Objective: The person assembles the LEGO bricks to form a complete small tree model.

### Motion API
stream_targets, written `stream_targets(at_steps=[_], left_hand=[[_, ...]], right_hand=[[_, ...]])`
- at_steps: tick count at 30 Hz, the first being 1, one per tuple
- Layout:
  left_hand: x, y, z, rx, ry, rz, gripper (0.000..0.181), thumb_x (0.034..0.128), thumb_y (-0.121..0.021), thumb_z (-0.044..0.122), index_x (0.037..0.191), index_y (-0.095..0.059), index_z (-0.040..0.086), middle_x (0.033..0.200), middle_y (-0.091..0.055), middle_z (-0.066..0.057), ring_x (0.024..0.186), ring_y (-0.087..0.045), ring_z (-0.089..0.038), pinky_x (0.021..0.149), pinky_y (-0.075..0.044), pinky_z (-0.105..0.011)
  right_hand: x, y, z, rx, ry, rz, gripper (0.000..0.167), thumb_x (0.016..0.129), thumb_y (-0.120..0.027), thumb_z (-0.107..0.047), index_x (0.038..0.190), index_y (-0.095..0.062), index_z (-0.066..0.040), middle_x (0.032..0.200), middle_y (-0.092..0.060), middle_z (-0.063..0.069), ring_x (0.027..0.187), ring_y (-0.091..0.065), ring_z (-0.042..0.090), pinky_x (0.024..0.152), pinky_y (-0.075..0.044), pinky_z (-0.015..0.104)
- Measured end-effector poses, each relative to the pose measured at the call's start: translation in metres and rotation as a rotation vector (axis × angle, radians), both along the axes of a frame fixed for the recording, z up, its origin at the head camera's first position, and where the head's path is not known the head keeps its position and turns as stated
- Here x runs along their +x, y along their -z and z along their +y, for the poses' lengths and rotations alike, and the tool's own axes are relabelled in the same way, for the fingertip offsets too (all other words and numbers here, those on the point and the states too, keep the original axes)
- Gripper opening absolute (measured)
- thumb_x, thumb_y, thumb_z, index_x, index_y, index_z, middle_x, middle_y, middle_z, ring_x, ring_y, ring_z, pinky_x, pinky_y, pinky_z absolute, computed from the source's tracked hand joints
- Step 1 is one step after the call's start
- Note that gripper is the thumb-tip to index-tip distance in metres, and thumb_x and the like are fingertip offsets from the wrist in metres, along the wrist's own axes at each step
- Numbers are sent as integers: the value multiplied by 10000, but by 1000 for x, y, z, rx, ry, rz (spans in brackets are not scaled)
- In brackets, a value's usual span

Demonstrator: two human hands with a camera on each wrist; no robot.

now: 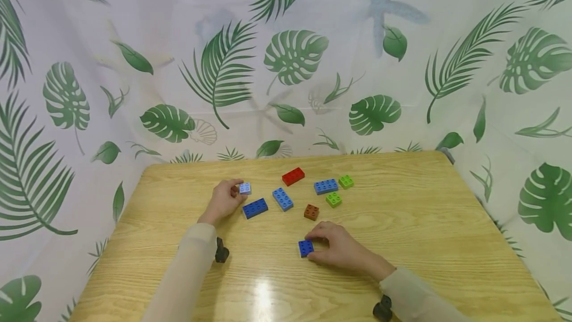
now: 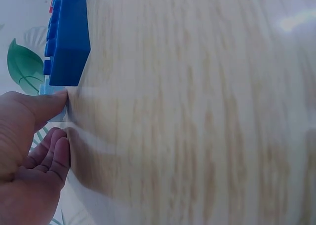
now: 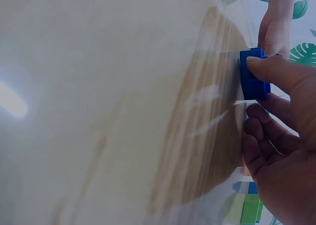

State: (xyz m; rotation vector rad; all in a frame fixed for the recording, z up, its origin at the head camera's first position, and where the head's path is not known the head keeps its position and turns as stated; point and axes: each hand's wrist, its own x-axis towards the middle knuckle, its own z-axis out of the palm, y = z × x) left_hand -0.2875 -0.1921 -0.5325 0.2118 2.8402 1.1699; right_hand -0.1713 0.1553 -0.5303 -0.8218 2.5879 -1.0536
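Observation:
My left hand [image 1: 224, 200] pinches a small light blue toy brick [image 1: 245, 188] at the back left of the table, index finger on its far side and thumb on its near side. In the left wrist view the thumb hides part of that light blue brick [image 2: 48, 89]. Just right of this hand lies a long dark blue brick [image 1: 255, 208]. Nearer the front, my right hand [image 1: 339, 247] grips a blue brick [image 1: 306, 248] between thumb and fingers, studs up on the table. The right wrist view shows the thumb across this blue brick [image 3: 254, 82].
Farther back on the wooden table [image 1: 402, 202] lie a red brick [image 1: 293, 176], two medium blue bricks [image 1: 283, 199], [image 1: 326, 186] two green bricks [image 1: 333, 199] and a brown brick [image 1: 311, 211]. A leaf-patterned cloth [image 1: 295, 108] hangs behind the table.

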Motion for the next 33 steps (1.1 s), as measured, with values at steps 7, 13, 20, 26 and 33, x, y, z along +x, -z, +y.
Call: stream_targets(at_steps=[7,13,20,26,33], left_hand=[[1,-3,-1,5,-4,8,423,987,-725,83,1385,-632,-27,1164,-642,-231,1004,-609,-314,913,-542,-476],[7,-15,-3,43,5,-4,412,994,-737,124,1370,-629,-2,1250,-686,-204,1127,-668,-340,954,-571,-481],[20,-32,3,76,44,32,397,965,-779,148,1326,-664,29,1210,-727,-172,1101,-685,-316,924,-593,-445],[35,-40,13,96,128,69,381,956,-792,158,1301,-682,38,1150,-742,-142,1057,-690,-274,916,-597,-412],[52,-44,29,98,218,106,366,943,-811,181,1273,-704,66,1083,-751,-85,1007,-703,-243,873,-607,-385]], right_hand=[[-2,4,-2,11,-4,25,324,927,-826,-303,1204,-770,-145,1134,-691,-65,1052,-633,117,916,-543,310],[-3,4,-2,9,-10,34,313,927,-828,-301,1195,-770,-149,1138,-696,-56,1060,-637,127,924,-549,328],[-2,3,-3,16,-12,35,316,925,-829,-311,1191,-768,-150,1134,-696,-53,1055,-636,128,921,-547,334],[-3,3,-2,28,-5,20,319,924,-829,-309,1195,-767,-152,1138,-692,-67,1060,-630,118,929,-547,326],[-4,0,-2,31,6,-8,313,926,-829,-311,1191,-765,-158,1138,-687,-68,1060,-630,122,929,-542,324]])
